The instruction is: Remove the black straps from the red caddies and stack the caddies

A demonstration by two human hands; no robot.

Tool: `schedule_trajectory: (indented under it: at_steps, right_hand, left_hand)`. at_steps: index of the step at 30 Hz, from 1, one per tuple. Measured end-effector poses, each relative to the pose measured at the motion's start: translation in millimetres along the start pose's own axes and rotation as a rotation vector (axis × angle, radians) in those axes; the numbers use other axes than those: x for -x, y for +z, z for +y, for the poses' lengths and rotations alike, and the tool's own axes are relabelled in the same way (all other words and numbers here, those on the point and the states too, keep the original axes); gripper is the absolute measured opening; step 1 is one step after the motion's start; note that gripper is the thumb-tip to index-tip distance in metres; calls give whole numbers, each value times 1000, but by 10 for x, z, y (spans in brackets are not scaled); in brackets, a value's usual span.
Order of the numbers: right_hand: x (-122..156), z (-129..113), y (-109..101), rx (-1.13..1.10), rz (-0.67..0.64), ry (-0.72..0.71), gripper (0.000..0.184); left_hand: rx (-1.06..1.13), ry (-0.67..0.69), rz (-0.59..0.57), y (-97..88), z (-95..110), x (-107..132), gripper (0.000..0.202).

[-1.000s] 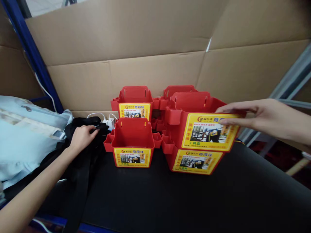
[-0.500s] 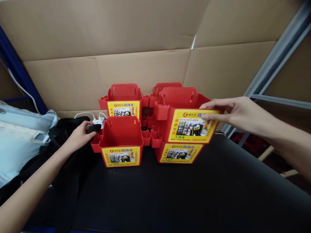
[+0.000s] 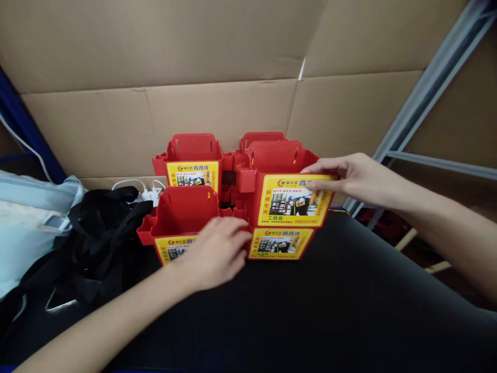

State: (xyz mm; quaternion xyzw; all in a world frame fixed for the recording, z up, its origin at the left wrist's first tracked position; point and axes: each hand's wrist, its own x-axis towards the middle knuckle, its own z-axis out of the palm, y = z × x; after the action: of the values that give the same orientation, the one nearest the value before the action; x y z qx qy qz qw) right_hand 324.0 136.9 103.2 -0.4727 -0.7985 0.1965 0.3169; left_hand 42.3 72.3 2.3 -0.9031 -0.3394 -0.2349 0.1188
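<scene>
Several red plastic bins with yellow labels stand on a black surface [image 3: 318, 316]. My right hand [image 3: 349, 176] pinches the right rim of the upper red bin [image 3: 283, 199], which sits nested on a lower red bin [image 3: 277, 243]. My left hand [image 3: 219, 251] hovers in front of the front-left bin [image 3: 182, 210], covering part of its label. Its fingers are loosely bent, point toward the lower bin's left edge and hold nothing. Behind stand a back-left bin [image 3: 194, 158] and a back-right bin [image 3: 262, 137].
A cardboard wall [image 3: 194, 98] closes off the back. A black strap bag [image 3: 101, 228] and a light blue bag [image 3: 27, 217] lie at the left, with a white charger [image 3: 149, 194] behind them. A grey metal shelf frame [image 3: 427, 88] rises at the right.
My left hand has let go of the black bag and moved right, to the front of the front-left bin. My right hand has kept its grip on the upper bin.
</scene>
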Motion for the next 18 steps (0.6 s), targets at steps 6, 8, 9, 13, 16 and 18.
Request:
schedule_trajectory:
  at_steps: [6, 8, 9, 13, 16, 18]
  right_hand:
    - [14, 5, 5, -3, -17, 33, 37]
    - [-6, -7, -11, -34, -52, 50, 40]
    - [-23, -21, -32, -51, -71, 51, 40]
    - [-65, -169, -235, -74, 33, 84, 45]
    - [85, -348, -412, 0, 225, 109, 45]
    - [329, -438, -407, 87, 301, 38, 36]
  left_hand:
    - [-263, 21, -86, 517, 267, -267, 32]
    - [-263, 13, -71, 547, 222, -254, 34]
    - [-260, 17, -68, 548, 205, -249, 35]
    - [-274, 25, -84, 530, 212, -268, 37]
    - [-259, 63, -81, 426, 243, -245, 37]
    - [-198, 70, -28, 265, 201, -148, 35]
